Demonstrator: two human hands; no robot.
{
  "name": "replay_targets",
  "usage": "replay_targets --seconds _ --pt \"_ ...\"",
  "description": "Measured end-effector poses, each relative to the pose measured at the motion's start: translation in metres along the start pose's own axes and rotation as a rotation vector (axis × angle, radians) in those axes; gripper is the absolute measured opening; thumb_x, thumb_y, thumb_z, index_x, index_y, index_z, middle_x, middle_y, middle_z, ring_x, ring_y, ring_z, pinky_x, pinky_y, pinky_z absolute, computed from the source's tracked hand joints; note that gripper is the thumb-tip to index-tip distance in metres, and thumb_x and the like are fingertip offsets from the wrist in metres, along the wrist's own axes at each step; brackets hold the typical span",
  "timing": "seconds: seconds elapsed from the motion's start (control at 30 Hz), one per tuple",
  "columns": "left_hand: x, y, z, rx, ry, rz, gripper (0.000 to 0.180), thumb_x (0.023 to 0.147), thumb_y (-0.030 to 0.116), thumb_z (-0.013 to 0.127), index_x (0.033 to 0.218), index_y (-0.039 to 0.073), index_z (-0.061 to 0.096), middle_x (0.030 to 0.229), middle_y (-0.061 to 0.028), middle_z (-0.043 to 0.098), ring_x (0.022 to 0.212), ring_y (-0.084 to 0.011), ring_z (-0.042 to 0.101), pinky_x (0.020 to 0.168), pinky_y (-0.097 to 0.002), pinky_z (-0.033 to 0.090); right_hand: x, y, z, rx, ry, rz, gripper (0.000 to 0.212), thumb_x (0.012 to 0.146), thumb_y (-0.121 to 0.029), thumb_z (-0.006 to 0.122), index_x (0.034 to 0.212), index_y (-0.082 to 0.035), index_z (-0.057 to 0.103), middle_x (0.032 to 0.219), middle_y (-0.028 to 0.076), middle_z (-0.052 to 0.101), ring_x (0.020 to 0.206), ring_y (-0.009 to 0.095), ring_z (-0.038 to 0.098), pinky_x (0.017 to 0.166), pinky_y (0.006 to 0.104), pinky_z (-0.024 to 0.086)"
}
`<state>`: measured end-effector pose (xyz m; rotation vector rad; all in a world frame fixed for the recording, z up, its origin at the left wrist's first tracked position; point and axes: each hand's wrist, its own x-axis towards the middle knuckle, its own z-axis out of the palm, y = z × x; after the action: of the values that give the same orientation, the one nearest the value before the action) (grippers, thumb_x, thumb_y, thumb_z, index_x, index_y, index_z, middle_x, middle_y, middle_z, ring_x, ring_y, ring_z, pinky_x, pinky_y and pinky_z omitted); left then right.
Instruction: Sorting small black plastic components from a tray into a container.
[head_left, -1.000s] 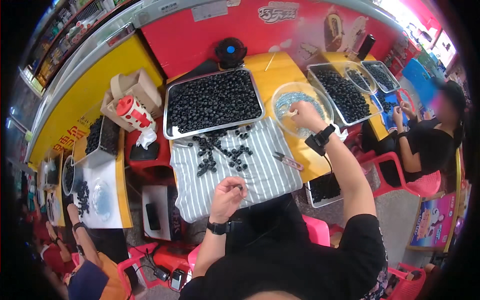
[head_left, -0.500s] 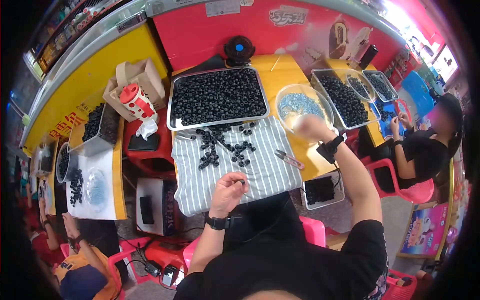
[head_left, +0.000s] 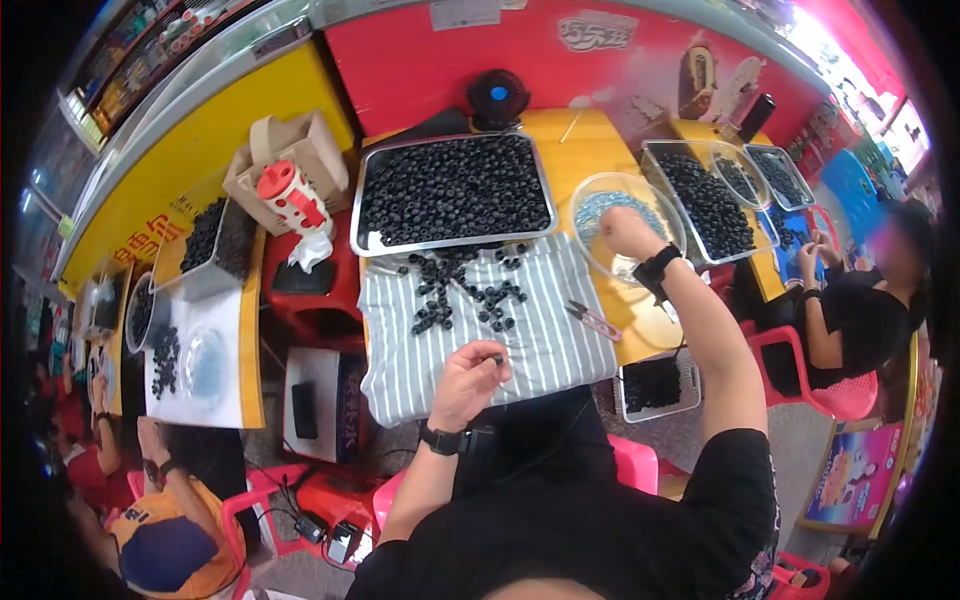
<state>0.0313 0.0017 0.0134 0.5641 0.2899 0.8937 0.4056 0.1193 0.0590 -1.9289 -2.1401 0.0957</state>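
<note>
My left hand [head_left: 468, 387] is above the near edge of a grey-and-white striped cloth [head_left: 540, 345], thumb and fingers pinching a small black ring-shaped part [head_left: 497, 359]. Similar black parts [head_left: 440, 290] lie loose in clusters on the cloth. Behind them, a metal tray [head_left: 548, 205] is heaped with the same parts. My right hand [head_left: 632, 237] reaches into a clear round tub [head_left: 668, 190] of small bluish, shiny pieces [head_left: 600, 207]. Its fingers are bent down and partly hidden, so whether they hold a piece does not show. Thread snips [head_left: 594, 320] with pinkish handles rest at the cloth's right side.
Right of the tub stands a clear bin [head_left: 705, 200] of black parts, with a white basket [head_left: 658, 388] below the table edge. A small fan [head_left: 497, 97] is behind the tray. To the left, a red stool holds a dotted cup [head_left: 292, 197]. Co-workers sit on both sides.
The view has shifted slightly, so the table appears further right. My right hand has moved further into the tub, its fingers bent more. My left hand keeps its pinch on the black part.
</note>
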Motion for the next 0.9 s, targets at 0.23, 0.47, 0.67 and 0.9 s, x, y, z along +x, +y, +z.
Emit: replay_targets --seconds 0.23,0.47,0.67,0.9 --pt "0.000 -0.006 -0.004 -0.109 -0.043 0.072 0.017 0.088 0.002 0.062 0.106 0.000 0.062 0.098 -0.0090 0.064 0.081 -0.0183 0.062 0.074 -0.0305 0.049 -0.050 -0.085 -0.071 0.559 0.055 -0.025 0.008 0.075 -0.004 0.065 0.080 0.003 0.063 0.068 0.010 0.061 0.063 0.016 0.057 0.059 0.0295 0.045" --pt "0.000 -0.005 0.000 -0.101 -0.001 0.053 0.017 0.088 -0.003 0.060 0.104 -0.001 0.062 0.098 -0.0090 0.065 0.081 -0.0187 0.064 0.074 -0.0299 0.053 -0.133 -0.218 -0.022 1.050 0.046 -0.133 0.011 0.077 0.007 0.066 0.086 0.001 0.063 0.076 0.007 0.058 0.067 0.014 0.059 0.062 0.0267 0.046" --pt "-0.006 -0.005 -0.007 -0.101 -0.024 0.044 0.016 0.087 -0.003 0.063 0.103 -0.002 0.061 0.103 -0.0089 0.063 0.090 -0.0199 0.064 0.076 -0.0302 0.054 -0.134 -0.238 0.003 1.135 0.073 -0.105 0.010 0.075 0.008 0.066 0.082 0.001 0.064 0.075 0.008 0.059 0.065 0.015 0.059 0.057 0.0254 0.046" --pt "-0.003 -0.008 -0.007 -0.099 -0.068 0.025 0.015 0.084 0.000 0.068 0.098 -0.001 0.063 0.098 -0.0078 0.061 0.089 -0.0191 0.063 0.074 -0.0297 0.055 -0.141 -0.238 0.002 1.058 0.137 -0.122 0.010 0.075 0.007 0.069 0.080 0.001 0.063 0.073 0.006 0.059 0.064 0.013 0.060 0.055 0.0242 0.046"
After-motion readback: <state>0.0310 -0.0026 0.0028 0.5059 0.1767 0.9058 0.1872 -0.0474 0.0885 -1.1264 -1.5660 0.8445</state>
